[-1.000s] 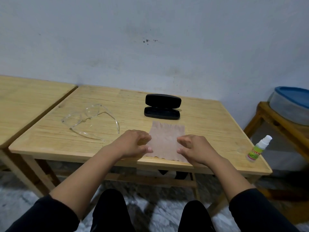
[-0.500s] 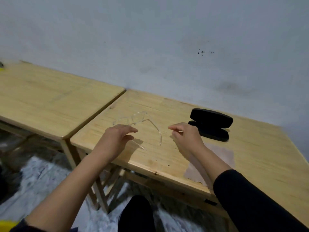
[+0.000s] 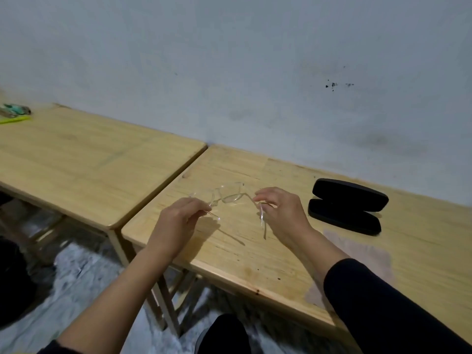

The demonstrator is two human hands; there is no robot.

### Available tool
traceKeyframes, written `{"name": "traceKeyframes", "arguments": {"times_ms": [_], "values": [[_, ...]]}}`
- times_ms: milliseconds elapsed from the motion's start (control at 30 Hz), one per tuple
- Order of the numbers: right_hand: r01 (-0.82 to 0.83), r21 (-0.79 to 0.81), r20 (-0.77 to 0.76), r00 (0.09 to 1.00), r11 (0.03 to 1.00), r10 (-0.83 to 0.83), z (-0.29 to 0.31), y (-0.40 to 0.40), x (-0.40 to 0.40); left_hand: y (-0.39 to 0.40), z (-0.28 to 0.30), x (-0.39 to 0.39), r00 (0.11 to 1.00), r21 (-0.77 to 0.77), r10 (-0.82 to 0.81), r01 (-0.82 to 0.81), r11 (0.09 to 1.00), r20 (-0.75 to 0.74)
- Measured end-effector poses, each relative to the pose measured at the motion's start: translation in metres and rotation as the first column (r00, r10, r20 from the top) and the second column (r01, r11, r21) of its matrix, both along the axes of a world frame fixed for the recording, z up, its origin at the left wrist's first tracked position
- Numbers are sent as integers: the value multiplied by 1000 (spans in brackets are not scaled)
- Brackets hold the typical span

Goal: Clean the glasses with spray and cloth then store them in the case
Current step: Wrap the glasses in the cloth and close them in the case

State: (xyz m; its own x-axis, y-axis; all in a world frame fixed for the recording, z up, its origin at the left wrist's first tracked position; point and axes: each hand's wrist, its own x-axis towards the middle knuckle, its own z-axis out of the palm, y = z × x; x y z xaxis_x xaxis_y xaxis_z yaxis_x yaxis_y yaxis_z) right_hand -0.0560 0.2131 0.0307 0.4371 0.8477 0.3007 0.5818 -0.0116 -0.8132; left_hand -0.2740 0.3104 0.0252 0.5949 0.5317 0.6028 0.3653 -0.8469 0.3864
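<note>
On the far left, well away from either hand, a second pale wooden desk (image 3: 84,159) stands beside the one in use, carrying only some greenish clutter (image 3: 14,112) at its back corner. The left hand (image 3: 178,221) has its fingers (image 3: 201,209) pinched together on the left temple arm of the clear, transparent-framed plastic glasses (image 3: 229,195). The lenses sit just beyond and between the two hands, the frame's long axis running from one grip to the other, raised slightly off the light wooden desk (image 3: 229,251). The right hand (image 3: 283,213) clamps its fingers (image 3: 260,198) on the right temple, whose tip hangs down towards the person. Right of those fingers lies the open black oval hard case (image 3: 344,205), and nearer the person the thin beige cleaning cloth (image 3: 357,254), so the right hand is the closer one for reaching either. No spray bottle is in view.
</note>
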Motion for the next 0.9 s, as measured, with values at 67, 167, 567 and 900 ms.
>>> {"name": "traceKeyframes", "arguments": {"times_ms": [67, 167, 567, 900], "values": [[28, 36, -65, 998, 999, -26, 9, -3, 2, 2, 5, 6, 995, -20, 20, -18, 1000, 101], [79, 92, -46, 996, 993, -75, 21, -15, 14, 0, 14, 21, 978, -64, 46, -33, 997, 205], [417, 195, -148, 907, 888, -394, 43, -148, 70, -81, 29, 124, 928, -459, -97, 268, 847, 361], [572, 163, -190, 818, 804, -544, 23, -226, 76, -127, 16, 165, 921, -512, -266, 381, 770, 285]]}}
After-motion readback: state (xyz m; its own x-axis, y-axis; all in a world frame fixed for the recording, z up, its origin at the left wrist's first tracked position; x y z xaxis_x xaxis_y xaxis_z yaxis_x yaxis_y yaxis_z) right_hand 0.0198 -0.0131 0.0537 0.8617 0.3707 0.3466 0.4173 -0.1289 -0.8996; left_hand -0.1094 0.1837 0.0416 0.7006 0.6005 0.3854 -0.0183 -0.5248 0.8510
